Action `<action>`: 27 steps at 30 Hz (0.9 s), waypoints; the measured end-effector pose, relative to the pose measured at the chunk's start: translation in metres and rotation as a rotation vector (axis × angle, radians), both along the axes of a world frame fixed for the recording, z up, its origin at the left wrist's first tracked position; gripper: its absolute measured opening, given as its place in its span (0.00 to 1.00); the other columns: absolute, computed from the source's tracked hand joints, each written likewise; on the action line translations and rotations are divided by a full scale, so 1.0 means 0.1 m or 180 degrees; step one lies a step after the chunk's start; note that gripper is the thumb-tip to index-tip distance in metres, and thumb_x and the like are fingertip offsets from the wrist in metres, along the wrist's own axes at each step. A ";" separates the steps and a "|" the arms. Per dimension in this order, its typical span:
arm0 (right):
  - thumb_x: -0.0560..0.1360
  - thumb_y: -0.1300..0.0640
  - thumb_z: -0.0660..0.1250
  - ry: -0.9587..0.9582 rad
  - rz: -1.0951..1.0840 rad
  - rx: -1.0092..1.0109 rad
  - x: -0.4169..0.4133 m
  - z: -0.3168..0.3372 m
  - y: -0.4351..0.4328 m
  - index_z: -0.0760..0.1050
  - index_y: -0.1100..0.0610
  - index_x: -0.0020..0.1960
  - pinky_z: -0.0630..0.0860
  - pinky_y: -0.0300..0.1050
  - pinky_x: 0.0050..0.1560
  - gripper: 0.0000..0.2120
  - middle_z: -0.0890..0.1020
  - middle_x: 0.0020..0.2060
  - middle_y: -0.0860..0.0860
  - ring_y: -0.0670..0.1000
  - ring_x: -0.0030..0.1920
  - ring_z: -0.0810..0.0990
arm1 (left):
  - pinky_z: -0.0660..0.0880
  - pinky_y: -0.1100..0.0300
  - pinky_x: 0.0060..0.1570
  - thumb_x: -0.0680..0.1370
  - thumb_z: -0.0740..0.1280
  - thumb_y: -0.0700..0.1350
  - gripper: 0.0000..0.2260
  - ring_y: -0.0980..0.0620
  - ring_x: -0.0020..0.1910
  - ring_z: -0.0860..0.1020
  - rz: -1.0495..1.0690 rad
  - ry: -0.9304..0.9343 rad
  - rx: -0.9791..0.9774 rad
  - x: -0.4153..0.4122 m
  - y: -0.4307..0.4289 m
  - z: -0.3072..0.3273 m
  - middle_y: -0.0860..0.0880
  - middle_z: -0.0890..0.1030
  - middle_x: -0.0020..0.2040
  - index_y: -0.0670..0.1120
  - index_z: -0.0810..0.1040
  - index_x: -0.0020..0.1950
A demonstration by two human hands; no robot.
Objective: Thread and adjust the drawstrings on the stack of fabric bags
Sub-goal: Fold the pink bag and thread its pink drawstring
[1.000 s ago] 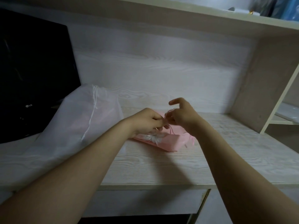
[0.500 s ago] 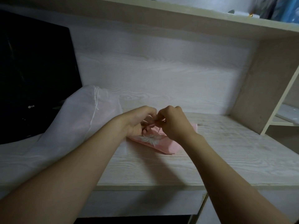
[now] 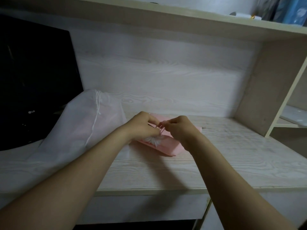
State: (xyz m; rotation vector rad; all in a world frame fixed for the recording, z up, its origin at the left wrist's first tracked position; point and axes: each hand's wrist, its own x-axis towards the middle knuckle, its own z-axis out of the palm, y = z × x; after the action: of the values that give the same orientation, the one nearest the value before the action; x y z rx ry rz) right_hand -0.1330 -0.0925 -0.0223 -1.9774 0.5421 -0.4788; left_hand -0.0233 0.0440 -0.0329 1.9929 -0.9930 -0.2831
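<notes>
Drawstring (image 3: 161, 131): thin, limp, light, judged apt to slip; best taken near bag (image 3: 167, 146) mouth. Pinching it: left grip (image 3: 142, 125) and right grip (image 3: 179, 128), fingers curled.

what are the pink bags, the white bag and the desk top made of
The pink bags look like matte fabric: flat, soft-edged. The white bag seems sheer cloth, perhaps mesh: it drapes and looks translucent. The desk top is pale matte wood or laminate, with grain lines.
</notes>
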 end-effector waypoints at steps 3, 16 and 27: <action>0.82 0.59 0.68 -0.0258 -0.0077 0.0264 0.02 -0.06 0.02 0.85 0.65 0.47 0.80 0.45 0.41 0.12 0.87 0.44 0.57 0.50 0.40 0.81 | 0.80 0.52 0.59 0.74 0.80 0.46 0.03 0.51 0.52 0.86 -0.0101 0.0037 -0.0169 -0.07 0.00 0.00 0.52 0.89 0.45 0.52 0.90 0.47; 0.81 0.60 0.69 -0.0598 -0.0362 -0.0785 0.11 -0.26 -0.10 0.86 0.60 0.46 0.68 0.35 0.35 0.09 0.80 0.32 0.42 0.39 0.33 0.75 | 0.79 0.48 0.63 0.82 0.63 0.42 0.22 0.44 0.47 0.86 -0.0468 0.2805 -0.2297 -0.07 0.22 0.48 0.41 0.85 0.43 0.48 0.64 0.27; 0.79 0.54 0.72 -0.0195 0.0419 -0.2177 0.04 -0.19 -0.15 0.88 0.57 0.47 0.78 0.44 0.47 0.09 0.89 0.44 0.51 0.48 0.44 0.84 | 0.63 0.67 0.25 0.75 0.72 0.42 0.07 0.53 0.28 0.70 0.0568 0.0135 0.0309 0.02 0.25 0.21 0.47 0.78 0.39 0.40 0.84 0.50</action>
State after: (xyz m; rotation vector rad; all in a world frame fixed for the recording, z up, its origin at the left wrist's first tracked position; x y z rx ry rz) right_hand -0.1287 -0.1071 -0.0411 -2.6145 0.2125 -0.7036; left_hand -0.0215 0.0686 -0.0118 2.1389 -0.7816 -0.2785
